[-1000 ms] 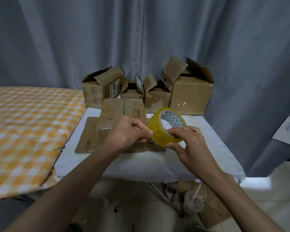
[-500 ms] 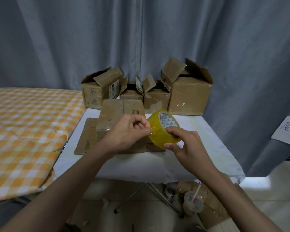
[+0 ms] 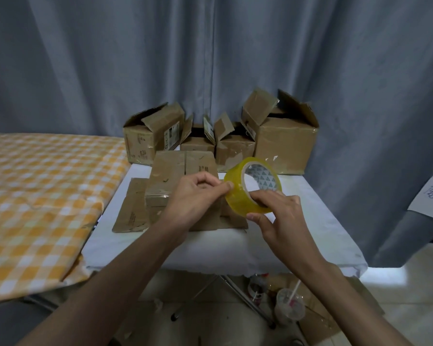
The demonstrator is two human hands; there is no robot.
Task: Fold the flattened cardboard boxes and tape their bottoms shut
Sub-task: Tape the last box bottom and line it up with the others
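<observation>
Tape roll (image 3: 238,196), translucent yellow with a white core printed in grey triangles, sits in your right hand (image 3: 283,221) above the table's front edge: fingers hooked through the core, thumb under the outer band. Your left hand (image 3: 195,198) pinches at the roll's near rim with thumb and forefinger, the other fingers curled in. Behind your hands a folded box (image 3: 175,176) of creased brown cardboard, with glossy strips of old tape, rests on flattened cardboard sheets (image 3: 130,208) on the white-covered table (image 3: 310,221). Four open boxes (image 3: 285,146), scuffed and dented with flaps standing up, line the table's far edge against a pleated grey curtain (image 3: 110,71). To your left lies an orange-and-white checked cloth (image 3: 35,196). Below the table, on the floor, stands a clear plastic cup (image 3: 289,307) with a straw.
</observation>
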